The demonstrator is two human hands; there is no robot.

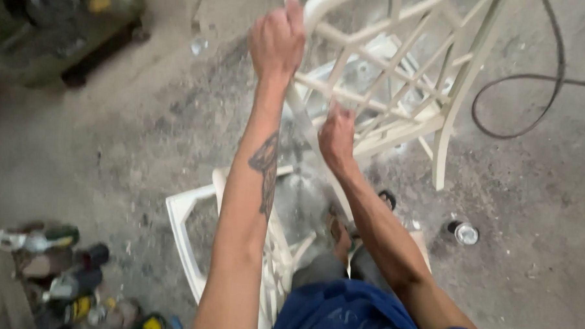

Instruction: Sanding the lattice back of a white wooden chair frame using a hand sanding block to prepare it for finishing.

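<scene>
A white-painted wooden chair frame (399, 77) with lattice bars lies tilted on the dusty concrete floor ahead of me. My left hand (276, 41) grips the curved top rail at the frame's upper left. My right hand (336, 135) is lower, fingers pressed against a slanted bar of the frame; the blur hides whether it holds anything. A second white frame (186, 226) lies under my arms near my knees.
A black cable (522, 82) loops across the floor at the upper right. A small tin (465, 233) stands at the right. Bottles and cans (68, 280) crowd the lower left. A dark machine (57, 26) sits at the upper left.
</scene>
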